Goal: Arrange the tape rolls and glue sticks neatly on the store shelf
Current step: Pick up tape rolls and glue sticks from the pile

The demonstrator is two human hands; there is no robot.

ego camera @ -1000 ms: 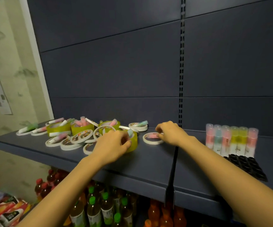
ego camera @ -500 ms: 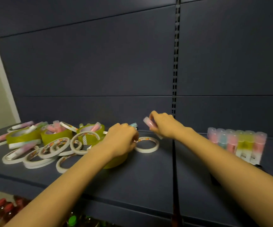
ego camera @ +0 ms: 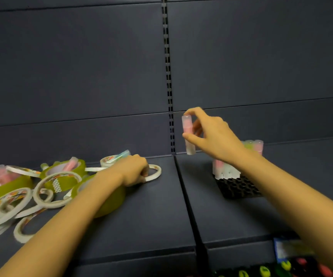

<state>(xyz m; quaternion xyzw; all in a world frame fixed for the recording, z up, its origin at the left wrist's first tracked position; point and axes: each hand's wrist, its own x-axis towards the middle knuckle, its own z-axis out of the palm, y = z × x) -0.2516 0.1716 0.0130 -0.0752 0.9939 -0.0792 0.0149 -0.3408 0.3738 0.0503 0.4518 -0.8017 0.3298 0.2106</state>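
My right hand (ego camera: 211,134) holds a pink glue stick (ego camera: 188,134) upright in the air, just right of the shelf's centre seam. Behind my right wrist several glue sticks (ego camera: 224,169) stand in a black holder tray (ego camera: 236,186). My left hand (ego camera: 133,169) rests closed on the dark shelf (ego camera: 151,214), its fingers at the near rim of a thin white tape roll (ego camera: 154,173). A green tape roll (ego camera: 109,202) lies under my left forearm. To the left is a heap of white and green tape rolls (ego camera: 47,184) with glue sticks (ego camera: 71,164) lying in some.
The shelf's dark back panel (ego camera: 81,76) rises behind, with a slotted upright (ego camera: 168,76) at the centre. Coloured bottle caps (ego camera: 281,270) show below the shelf's front edge at the lower right, under a price label (ego camera: 287,248).
My right hand has lifted the pink glue stick out of the white tape roll and carried it up and to the right. The view has swung right. My left hand stays by the rolls.
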